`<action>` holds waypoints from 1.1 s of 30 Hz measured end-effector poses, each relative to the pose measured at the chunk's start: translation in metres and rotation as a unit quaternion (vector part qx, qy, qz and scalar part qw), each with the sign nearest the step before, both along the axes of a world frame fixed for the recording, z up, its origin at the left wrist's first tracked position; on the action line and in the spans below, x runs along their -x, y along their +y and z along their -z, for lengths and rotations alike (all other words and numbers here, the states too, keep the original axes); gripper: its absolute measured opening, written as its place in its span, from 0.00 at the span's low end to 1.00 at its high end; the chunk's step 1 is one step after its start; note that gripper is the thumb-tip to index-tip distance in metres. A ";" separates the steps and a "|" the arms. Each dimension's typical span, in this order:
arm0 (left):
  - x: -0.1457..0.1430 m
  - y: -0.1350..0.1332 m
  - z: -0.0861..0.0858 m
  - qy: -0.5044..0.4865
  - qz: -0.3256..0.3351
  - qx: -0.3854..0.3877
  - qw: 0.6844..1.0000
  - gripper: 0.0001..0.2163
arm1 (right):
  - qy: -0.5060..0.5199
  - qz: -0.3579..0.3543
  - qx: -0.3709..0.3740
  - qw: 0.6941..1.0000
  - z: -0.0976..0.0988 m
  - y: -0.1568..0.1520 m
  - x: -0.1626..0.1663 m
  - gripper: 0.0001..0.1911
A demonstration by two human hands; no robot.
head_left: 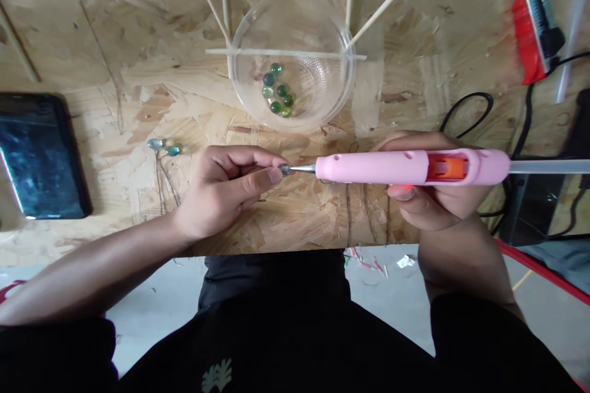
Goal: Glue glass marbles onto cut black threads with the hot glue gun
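Chipboard bench [138, 104], pretty scuffed, with a strip of grey floor [382, 295] showing below its near edge. Left hand [225, 187] had a small glassy bead [284, 169] pinched between thumb and forefinger, right at the nozzle [303, 168] of a pink glue gun [369, 167]; couldn't tell if they actually touched. Right hand [442, 196] was wrapped around the gun, thumb along the near side, probably to keep it level and lined up with the bead. Clear stick [548, 166] poked out the back. Marbles [275, 107] sat in a clear plastic tub [341, 92] just past the hands, which I'd guess stopped them rolling off. Brands? Zero readable text on gun, tub or phone [43, 156], only a pale leafy print [216, 376] on the black shirt [276, 331].
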State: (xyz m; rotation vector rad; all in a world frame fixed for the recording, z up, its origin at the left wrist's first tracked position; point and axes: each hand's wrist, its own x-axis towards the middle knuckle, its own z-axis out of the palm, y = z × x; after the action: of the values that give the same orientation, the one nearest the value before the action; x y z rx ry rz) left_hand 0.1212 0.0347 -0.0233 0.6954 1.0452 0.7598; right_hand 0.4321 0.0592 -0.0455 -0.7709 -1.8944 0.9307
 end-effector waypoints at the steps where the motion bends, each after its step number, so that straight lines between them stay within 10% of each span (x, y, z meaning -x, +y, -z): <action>1: 0.000 0.000 0.000 0.000 0.000 -0.003 1.000 0.06 | -0.001 -0.003 -0.003 1.000 -0.001 0.000 0.000 0.12; 33: 0.000 0.000 0.000 0.005 0.012 -0.011 1.000 0.08 | 0.005 -0.011 -0.011 1.000 -0.004 0.002 0.001 0.11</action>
State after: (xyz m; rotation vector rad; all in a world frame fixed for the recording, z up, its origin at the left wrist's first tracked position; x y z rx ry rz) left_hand 0.1209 0.0345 -0.0232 0.7306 1.0380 0.7486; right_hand 0.4306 0.0616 -0.0410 -0.7311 -1.9050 0.9241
